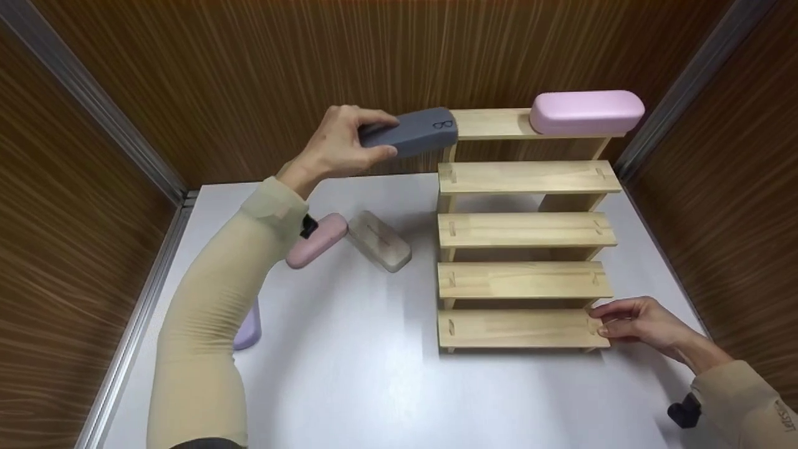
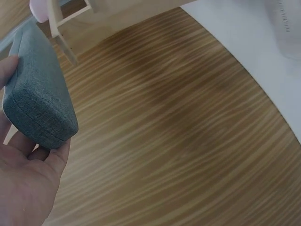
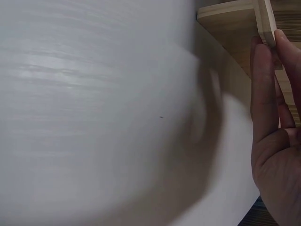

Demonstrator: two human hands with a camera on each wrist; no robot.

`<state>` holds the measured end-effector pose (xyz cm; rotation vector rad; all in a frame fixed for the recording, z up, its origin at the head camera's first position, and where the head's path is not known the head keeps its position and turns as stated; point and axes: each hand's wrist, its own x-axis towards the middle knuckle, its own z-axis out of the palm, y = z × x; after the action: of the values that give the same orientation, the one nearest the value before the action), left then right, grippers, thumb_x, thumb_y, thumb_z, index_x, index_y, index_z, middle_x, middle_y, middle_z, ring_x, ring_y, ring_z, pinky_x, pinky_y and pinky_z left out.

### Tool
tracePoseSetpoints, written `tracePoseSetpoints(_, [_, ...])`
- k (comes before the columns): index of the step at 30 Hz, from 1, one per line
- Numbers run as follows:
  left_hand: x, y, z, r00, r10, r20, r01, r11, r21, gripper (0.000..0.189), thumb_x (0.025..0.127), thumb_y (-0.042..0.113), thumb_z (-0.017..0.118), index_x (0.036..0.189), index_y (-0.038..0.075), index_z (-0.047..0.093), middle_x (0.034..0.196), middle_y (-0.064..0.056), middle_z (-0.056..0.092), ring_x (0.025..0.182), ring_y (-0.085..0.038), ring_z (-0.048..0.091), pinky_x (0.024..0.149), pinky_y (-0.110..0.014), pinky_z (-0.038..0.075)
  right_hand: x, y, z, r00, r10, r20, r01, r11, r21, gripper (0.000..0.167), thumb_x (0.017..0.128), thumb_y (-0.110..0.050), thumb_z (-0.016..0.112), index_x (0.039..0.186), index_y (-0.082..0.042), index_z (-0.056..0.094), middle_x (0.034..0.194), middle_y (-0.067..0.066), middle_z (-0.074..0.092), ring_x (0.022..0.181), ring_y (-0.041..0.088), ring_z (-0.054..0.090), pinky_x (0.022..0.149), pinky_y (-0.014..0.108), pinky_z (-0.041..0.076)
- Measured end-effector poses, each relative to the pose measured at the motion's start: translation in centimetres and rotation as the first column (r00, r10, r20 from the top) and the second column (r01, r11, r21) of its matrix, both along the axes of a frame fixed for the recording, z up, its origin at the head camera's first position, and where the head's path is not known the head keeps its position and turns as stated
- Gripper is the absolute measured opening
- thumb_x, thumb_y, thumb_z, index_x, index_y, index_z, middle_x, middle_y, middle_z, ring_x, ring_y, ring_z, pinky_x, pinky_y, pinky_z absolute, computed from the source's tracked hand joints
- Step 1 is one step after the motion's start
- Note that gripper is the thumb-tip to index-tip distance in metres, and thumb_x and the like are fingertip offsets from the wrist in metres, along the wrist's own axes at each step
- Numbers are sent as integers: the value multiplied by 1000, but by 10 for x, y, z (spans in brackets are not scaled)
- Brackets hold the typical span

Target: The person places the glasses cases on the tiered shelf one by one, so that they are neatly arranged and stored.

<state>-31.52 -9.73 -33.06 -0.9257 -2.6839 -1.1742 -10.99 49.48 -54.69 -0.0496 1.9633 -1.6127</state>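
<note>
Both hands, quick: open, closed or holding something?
Left hand: closed, holding the gray-blue glasses case.
Right hand: closed, pinching one end of the lowest wooden shelf.

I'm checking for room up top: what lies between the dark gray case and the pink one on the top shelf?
Just a bare stretch of the top shelf shows between the dark gray case and pink case in the head view.

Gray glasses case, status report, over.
Left hand grips gray glasses case near left end of top shelf. Right hand pinches right end of bottom shelf. Pink case occupies top shelf's right end.
</note>
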Motion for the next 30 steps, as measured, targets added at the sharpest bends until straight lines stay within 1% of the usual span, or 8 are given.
tracePoseSetpoints(4, [-12,16,11,1000,-9,10,9,1000,-19,47,96,25,82,141,12,79,145,-12,78,120,-21,70,104,-34,53,1,-1,-1,1000,-2,-5,2,1000,16,38,103,7,69,124,-19,87,113,-17,84,97,0,79,83,21,67])
tracePoseSetpoints(6, [-16,23,17,1000,-3,12,3,999,-33,47,97,25,82,142,12,79,146,-12,78,122,-20,71,105,-32,54,1,-2,-1,1000,-4,-3,4,1000,18,38,103,7,70,125,-19,87,114,-18,84,98,0,78,83,21,67])
tracePoseSetpoints(10, [-23,36,24,1000,6,17,-5,999,-46,46,97,24,82,141,13,79,145,-9,78,119,-16,70,103,-27,53,0,-4,0,1000,-1,3,1,1000,7,38,103,8,70,125,-18,86,114,-17,84,98,0,79,84,21,67])
tracePoseSetpoints(14, [-29,50,26,999,26,47,-23,998,-67,46,97,24,83,142,16,79,146,-5,78,116,-11,68,100,-22,51,-1,-4,1,1000,1,18,-1,1000,-4,38,103,8,70,124,-19,86,112,-14,85,98,1,79,84,22,68])
tracePoseSetpoints(17, [-32,61,28,998,33,58,-29,997,-75,46,97,23,83,143,16,79,147,-4,78,116,-11,69,100,-21,52,0,-4,1,1000,0,22,0,1000,-10,39,103,9,69,124,-19,86,111,-13,86,98,2,80,84,22,68])
tracePoseSetpoints(23, [-39,81,32,998,12,60,-7,996,-94,47,98,23,82,143,16,78,149,-4,77,122,-14,71,108,-26,55,2,-2,2,1000,-2,27,3,1000,-8,39,103,9,69,123,-19,87,111,-13,86,98,2,80,85,23,68])
tracePoseSetpoints(26, [-40,91,34,997,0,72,8,993,-115,47,98,23,81,144,17,78,149,-3,77,122,-14,71,110,-26,55,1,-3,3,999,-2,36,2,1000,2,38,103,8,70,124,-19,86,111,-14,86,99,3,80,85,23,68])
tracePoseSetpoints(30, [-42,103,35,996,-5,86,16,993,-121,47,98,23,81,145,18,78,149,-2,77,123,-13,69,111,-25,54,1,-3,3,999,-2,33,1,1000,22,37,102,7,71,124,-19,86,111,-14,85,99,3,80,85,23,68])
